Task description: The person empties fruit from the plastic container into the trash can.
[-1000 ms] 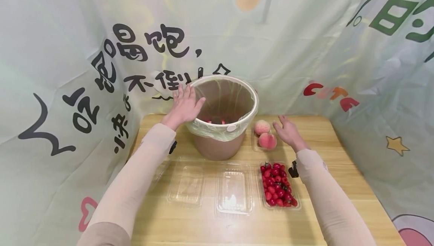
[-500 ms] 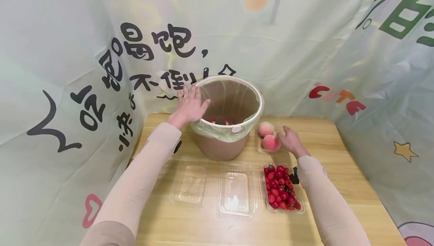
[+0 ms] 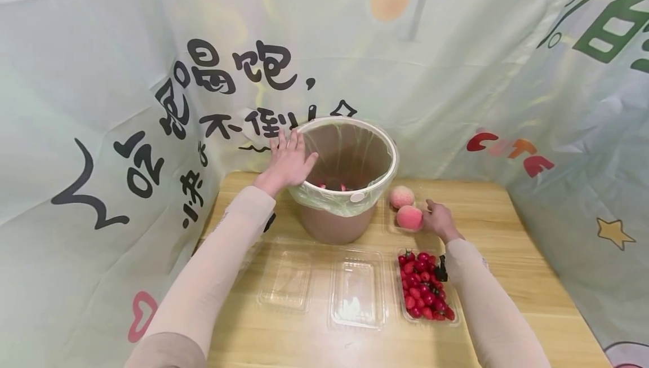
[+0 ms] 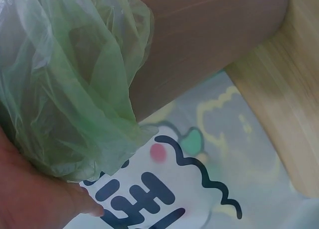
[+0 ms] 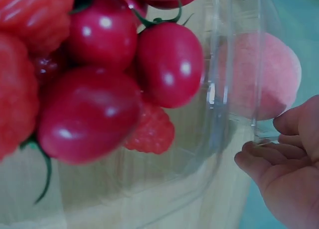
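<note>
Two peaches (image 3: 405,208) lie just right of the brown bin (image 3: 338,224), in a clear tray. Right hand (image 3: 439,221) touches the nearer peach (image 3: 409,217), fingers loosely curled at its side; whether they grip it, cannot tell. Left hand (image 3: 289,160) rests flat on the bin's left rim, fingers straight, slightly spread, against the green liner bag (image 3: 332,202). Cherry tomatoes (image 3: 425,295) fill a punnet in front of the bin, right; two empty clear trays (image 3: 324,286) lie directly in front.
</note>
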A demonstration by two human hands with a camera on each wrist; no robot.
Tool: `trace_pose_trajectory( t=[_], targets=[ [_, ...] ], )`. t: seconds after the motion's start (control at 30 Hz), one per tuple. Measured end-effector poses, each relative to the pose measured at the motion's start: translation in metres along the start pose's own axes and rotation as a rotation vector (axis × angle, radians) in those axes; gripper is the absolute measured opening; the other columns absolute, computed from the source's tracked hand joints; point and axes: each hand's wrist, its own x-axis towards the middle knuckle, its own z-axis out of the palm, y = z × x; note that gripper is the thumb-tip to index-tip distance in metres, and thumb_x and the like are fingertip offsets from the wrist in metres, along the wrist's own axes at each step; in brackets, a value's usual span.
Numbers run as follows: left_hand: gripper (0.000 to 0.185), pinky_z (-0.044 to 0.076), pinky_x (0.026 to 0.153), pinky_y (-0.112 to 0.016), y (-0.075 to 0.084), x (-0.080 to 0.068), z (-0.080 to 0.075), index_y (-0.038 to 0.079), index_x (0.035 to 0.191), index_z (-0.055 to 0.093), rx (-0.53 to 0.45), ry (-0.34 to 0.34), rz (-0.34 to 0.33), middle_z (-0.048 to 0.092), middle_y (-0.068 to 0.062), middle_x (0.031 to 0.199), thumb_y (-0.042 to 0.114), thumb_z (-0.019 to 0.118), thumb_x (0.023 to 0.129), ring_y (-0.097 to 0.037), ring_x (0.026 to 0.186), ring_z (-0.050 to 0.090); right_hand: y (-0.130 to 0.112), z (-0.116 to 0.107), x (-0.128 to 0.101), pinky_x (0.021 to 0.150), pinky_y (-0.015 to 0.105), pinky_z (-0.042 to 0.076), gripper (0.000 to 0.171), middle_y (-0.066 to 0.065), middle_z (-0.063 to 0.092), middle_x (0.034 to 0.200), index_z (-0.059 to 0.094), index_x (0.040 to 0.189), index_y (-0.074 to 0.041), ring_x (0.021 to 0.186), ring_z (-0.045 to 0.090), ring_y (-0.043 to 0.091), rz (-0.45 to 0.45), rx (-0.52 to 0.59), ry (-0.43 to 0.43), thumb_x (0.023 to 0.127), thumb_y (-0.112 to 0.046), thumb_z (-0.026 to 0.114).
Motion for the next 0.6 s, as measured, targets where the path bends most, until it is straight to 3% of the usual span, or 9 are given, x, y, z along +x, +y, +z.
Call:
trace_pose_trajectory(
  t=[0.17,0.3,0.6],
  targets=[
    [0.081,-0.007,0.129,-0.067,0.0,0.0,0.001,-0.004,0.166,0.01,0.018,0.008,0.002,0.003,-0.025,0.176,0.053,0.025,0.111,-0.051,0.162,-0.009,0.004,0.005,0.0,0.118,0.064,0.04,0.065,0.045,0.045,0.148,0.019,0.16,0.016,0.137,0.047,0.06,0.028,0.021,-0.017,0.108,-0.015,0.044],
    [0.081,-0.006,0.129,-0.067,0.0,0.0,0.001,-0.004,0.167,0.01,0.023,0.007,0.001,0.003,-0.025,0.176,0.053,0.025,0.111,-0.051,0.162,-0.008,0.008,0.007,0.0,0.112,0.061,0.048,0.069,0.045,0.046,0.146,0.018,0.159,0.017,0.136,0.05,0.059,0.047,0.053,-0.003,0.104,-0.012,0.047],
    [0.08,-0.006,0.128,-0.069,0.0,0.0,0.001,-0.004,0.166,0.012,0.019,0.003,-0.001,0.003,-0.025,0.176,0.052,0.025,0.111,-0.051,0.161,-0.007,0.014,0.01,0.003,0.114,0.062,0.046,0.067,0.044,0.053,0.14,0.03,0.153,0.021,0.135,0.052,0.056,0.062,0.054,0.047,0.096,-0.008,0.049]
  ],
)
